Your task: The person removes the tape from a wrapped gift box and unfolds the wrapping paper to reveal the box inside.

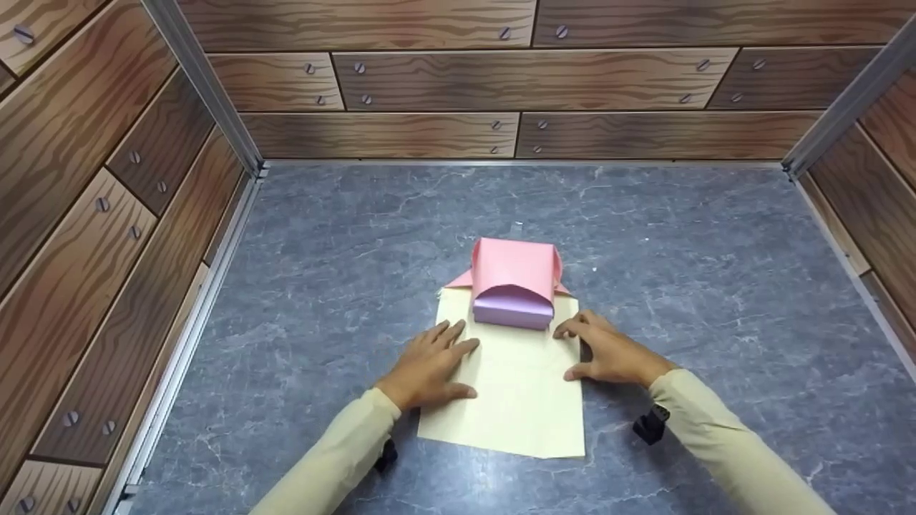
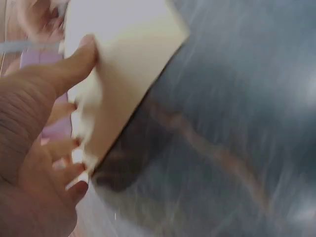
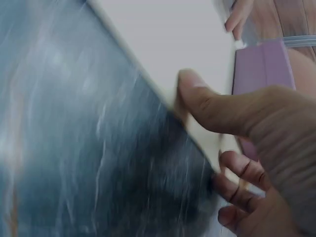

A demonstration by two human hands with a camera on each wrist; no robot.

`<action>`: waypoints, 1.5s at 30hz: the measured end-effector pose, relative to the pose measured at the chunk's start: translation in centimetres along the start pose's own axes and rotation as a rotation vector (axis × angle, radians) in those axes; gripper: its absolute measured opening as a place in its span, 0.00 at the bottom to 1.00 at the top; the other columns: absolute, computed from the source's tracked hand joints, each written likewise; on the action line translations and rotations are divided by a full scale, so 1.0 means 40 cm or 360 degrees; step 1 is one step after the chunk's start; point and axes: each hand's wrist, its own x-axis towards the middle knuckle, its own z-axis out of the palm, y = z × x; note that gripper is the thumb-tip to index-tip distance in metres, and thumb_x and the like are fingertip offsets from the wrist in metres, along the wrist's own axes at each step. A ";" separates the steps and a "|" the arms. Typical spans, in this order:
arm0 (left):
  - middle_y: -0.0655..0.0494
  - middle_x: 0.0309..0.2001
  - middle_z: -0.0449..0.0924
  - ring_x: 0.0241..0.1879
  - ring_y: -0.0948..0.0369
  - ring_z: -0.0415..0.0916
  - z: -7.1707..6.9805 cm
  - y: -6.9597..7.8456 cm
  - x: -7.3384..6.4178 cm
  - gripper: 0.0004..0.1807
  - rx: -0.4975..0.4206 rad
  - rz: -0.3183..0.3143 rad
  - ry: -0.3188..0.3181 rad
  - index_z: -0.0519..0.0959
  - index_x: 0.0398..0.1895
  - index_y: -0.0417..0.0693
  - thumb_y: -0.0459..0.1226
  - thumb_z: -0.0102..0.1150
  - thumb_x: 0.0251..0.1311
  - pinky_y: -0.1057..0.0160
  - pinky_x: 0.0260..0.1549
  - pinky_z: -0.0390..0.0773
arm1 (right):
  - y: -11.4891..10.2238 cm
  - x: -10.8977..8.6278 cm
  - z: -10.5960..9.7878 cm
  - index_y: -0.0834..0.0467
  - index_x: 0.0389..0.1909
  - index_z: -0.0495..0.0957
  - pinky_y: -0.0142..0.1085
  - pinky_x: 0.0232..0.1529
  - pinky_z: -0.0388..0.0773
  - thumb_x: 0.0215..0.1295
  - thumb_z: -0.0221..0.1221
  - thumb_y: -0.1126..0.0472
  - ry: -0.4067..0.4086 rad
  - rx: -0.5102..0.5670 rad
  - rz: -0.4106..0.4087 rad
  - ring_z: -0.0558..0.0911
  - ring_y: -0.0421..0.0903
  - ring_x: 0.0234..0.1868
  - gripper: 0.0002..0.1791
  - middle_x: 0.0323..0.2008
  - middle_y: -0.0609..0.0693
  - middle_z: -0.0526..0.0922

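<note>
A cream paper sheet (image 1: 526,393) lies flat on the grey marbled table. Over its far part stands a folded paper piece with a pink curved cover (image 1: 514,261) and a purple front (image 1: 512,313). My left hand (image 1: 429,366) rests on the sheet's left side, fingers spread and thumb stretched toward the near end. At the right edge, my right hand (image 1: 608,352) touches the sheet with fingertips close beside the purple front and the thumb nearer to me. Both wrist views show a thumb on the cream paper (image 2: 123,54), with the purple part (image 3: 261,69) beyond the hand.
Pink corners (image 1: 461,280) stick out at the sheet's far end. Wood-patterned panels (image 1: 429,79) with metal edging (image 1: 207,315) enclose the marbled table (image 1: 343,236) at the back and both sides. A dark band-like device (image 1: 651,425) sits at the right wrist.
</note>
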 end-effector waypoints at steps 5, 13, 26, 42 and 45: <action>0.44 0.62 0.76 0.60 0.46 0.73 -0.018 0.023 0.001 0.26 0.0084 0.0037 0.0202 0.81 0.59 0.47 0.50 0.68 0.61 0.47 0.59 0.73 | -0.002 -0.002 -0.017 0.61 0.50 0.80 0.51 0.50 0.78 0.53 0.75 0.60 0.0081 -0.0023 -0.0025 0.77 0.52 0.46 0.24 0.45 0.55 0.77; 0.54 0.49 0.84 0.49 0.58 0.80 -0.077 0.067 0.015 0.11 -0.0005 0.0319 0.0501 0.85 0.51 0.46 0.38 0.60 0.71 0.60 0.50 0.81 | -0.079 0.005 -0.026 0.64 0.42 0.85 0.36 0.37 0.83 0.63 0.68 0.68 0.0497 0.0339 -0.0183 0.82 0.42 0.34 0.08 0.36 0.51 0.87; 0.44 0.69 0.71 0.70 0.50 0.67 -0.074 0.094 0.080 0.22 0.0137 0.0429 0.0419 0.73 0.68 0.39 0.39 0.51 0.76 0.54 0.70 0.64 | -0.153 0.039 0.017 0.68 0.55 0.81 0.47 0.56 0.80 0.62 0.67 0.72 0.0727 0.0204 -0.0361 0.83 0.53 0.56 0.20 0.54 0.58 0.84; 0.35 0.75 0.58 0.74 0.42 0.56 -0.136 0.075 0.125 0.31 0.0112 0.0096 0.0286 0.65 0.73 0.35 0.48 0.46 0.78 0.48 0.73 0.56 | -0.148 0.065 -0.024 0.75 0.68 0.66 0.53 0.64 0.73 0.69 0.62 0.69 0.0661 0.0371 -0.0114 0.75 0.65 0.64 0.30 0.67 0.70 0.70; 0.36 0.77 0.53 0.76 0.42 0.53 -0.159 0.059 0.141 0.32 -0.0039 0.0021 0.0253 0.61 0.75 0.37 0.49 0.45 0.78 0.47 0.74 0.54 | -0.135 0.087 -0.045 0.75 0.70 0.63 0.55 0.67 0.68 0.71 0.59 0.69 0.0640 0.0524 -0.0063 0.70 0.66 0.68 0.30 0.70 0.71 0.65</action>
